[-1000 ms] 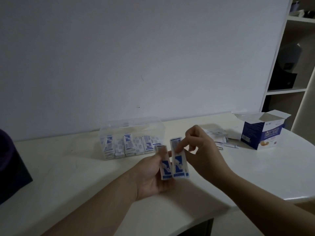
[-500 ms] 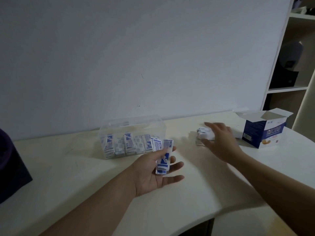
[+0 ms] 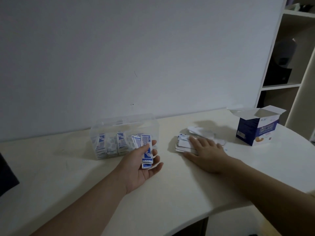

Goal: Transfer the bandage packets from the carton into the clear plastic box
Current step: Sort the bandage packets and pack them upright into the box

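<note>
A clear plastic box (image 3: 109, 126) stands at the back of the white table, with several blue-and-white bandage packets upright inside it. In front of its right end, my left hand (image 3: 141, 167) lies palm up and holds a small stack of bandage packets (image 3: 146, 150) under the thumb. My right hand (image 3: 206, 152) lies flat, fingers straight, on a loose pile of packets (image 3: 184, 143) on the table. The blue-and-white carton (image 3: 255, 132) stands to the right with its flaps open.
The white table (image 3: 170, 193) curves off at the front right. A shelf unit (image 3: 286, 65) rises at the far right with a dark object on it. A dark object (image 3: 6, 176) sits at the left edge.
My right hand left the stack in my left hand, reached right and came down on the loose pile near the carton. My left hand kept the stack and stayed by the box.
</note>
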### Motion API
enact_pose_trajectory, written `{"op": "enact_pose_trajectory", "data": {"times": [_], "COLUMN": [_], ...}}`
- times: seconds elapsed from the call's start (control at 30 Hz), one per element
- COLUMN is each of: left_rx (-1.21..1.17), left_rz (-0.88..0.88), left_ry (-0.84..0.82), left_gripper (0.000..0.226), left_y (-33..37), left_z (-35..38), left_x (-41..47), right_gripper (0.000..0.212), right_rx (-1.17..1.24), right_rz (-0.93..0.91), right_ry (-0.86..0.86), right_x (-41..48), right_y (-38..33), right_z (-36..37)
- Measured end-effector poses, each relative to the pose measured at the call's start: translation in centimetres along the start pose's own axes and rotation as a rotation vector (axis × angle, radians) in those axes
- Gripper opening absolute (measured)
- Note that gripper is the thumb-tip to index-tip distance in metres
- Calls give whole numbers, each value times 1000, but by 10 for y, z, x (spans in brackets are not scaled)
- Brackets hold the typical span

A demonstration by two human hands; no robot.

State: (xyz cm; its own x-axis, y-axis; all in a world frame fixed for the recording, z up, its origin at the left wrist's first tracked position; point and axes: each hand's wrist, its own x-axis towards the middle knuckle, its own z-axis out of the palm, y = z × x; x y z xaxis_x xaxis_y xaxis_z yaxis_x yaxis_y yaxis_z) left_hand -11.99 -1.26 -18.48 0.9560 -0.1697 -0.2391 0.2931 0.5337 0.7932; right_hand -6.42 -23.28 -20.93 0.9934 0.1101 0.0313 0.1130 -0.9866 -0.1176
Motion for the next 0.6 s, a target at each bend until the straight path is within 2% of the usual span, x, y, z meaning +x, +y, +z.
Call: {"op": "enact_pose_trajectory", "data": {"times": [0.1,0.3,0.53,0.6], "left_rx": [-25,-20,-15,-15], "left_rz": [33,91,82,78], "left_ry": [34,72,85,85], "left_gripper": [24,23,24,23], "left_y": [1,2,4,3], "left_z": [-1,-6,-6,-5], "left_x": [1,0,0,0], "right_gripper": [68,53,27,26], "right_rx": [3,8,-81,-63], "right_rz": [-36,-145,-319,-328], "right_ry": [37,237,477,487], "right_x": [-14,-39,-42,-42], "right_y": [-18,-35,-31,-31], "right_z": [4,-1,0,1]}}
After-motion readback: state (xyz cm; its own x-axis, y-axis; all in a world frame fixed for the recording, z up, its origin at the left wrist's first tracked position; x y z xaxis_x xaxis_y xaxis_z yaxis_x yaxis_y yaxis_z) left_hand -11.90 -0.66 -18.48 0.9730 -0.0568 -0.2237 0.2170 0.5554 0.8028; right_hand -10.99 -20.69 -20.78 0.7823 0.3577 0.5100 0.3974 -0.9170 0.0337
